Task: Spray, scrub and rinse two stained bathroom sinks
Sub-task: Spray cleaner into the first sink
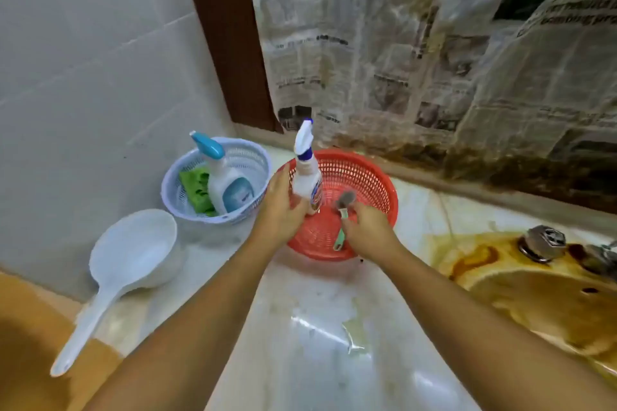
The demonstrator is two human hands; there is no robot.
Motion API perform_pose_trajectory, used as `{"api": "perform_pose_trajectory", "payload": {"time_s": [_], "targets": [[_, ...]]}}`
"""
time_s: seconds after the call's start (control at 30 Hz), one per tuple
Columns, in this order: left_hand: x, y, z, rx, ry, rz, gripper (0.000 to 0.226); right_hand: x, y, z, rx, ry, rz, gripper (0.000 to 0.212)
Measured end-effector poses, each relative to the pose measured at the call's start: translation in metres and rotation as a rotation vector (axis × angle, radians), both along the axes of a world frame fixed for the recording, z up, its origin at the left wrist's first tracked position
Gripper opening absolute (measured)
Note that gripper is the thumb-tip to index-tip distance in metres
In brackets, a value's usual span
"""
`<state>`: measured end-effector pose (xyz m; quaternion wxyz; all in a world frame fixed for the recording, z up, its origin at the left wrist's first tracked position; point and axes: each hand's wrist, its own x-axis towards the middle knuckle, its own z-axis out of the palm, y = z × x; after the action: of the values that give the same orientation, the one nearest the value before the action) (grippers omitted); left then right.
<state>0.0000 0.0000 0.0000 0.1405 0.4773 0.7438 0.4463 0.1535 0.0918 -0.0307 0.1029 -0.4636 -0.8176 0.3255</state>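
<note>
The left hand point(283, 210) grips a white spray bottle point(305, 177) low on its body, fingers point(304, 207) curled round it and the thumb up its side. The bottle stands upright with its nozzle at the top, over the near-left part of a red basket point(364, 170), which sits on the tabletop point(317, 310) just past the frame's centre. Whether the bottle's base touches the basket floor I cannot tell.

The right hand point(367, 227) is at the basket's near rim, at about four o'clock from the bottle. Its fingers point(359, 210) close narrowly on the green handle of a small brush point(339, 238). The grey bristle head points away from the person, inside the basket, and the handle's tail hangs over the near rim.

At nine o'clock from the red basket, just beside it, stands a pale blue basket point(173, 190) holding a white bottle with a blue cap point(230, 183) and a green sponge point(195, 190) (or a folded cloth; it is hard to say). A white scoop point(133, 253) lies at seven o'clock from that basket, handle toward the person.

One brown-stained sink point(551, 310) fills the frame's four o'clock edge, with a metal tap point(542, 242) behind it. The other sink point(26, 337), also brown, shows at eight o'clock. Stained newspaper point(384, 43) covers the wall at twelve to two o'clock.
</note>
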Motion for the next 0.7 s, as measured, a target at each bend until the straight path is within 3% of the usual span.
{"api": "perform_pose_trajectory", "payload": {"time_s": [0.07, 0.17, 0.27, 0.7], "targets": [[-0.019, 0.017, -0.006, -0.020, -0.058, -0.010, 0.047, -0.021, 0.011, -0.008, -0.047, -0.082, -0.052, 0.033], [-0.039, 0.038, -0.024, -0.097, -0.079, -0.079, 0.077, -0.045, 0.025, -0.017, -0.176, -0.099, -0.163, 0.028], [-0.050, 0.050, -0.038, -0.188, -0.106, -0.151, 0.088, -0.060, 0.037, -0.026, -0.196, -0.028, -0.268, 0.032], [-0.057, 0.071, -0.047, -0.263, -0.006, -0.022, 0.068, -0.065, 0.060, -0.049, -0.097, 0.071, -0.296, 0.023]]}}
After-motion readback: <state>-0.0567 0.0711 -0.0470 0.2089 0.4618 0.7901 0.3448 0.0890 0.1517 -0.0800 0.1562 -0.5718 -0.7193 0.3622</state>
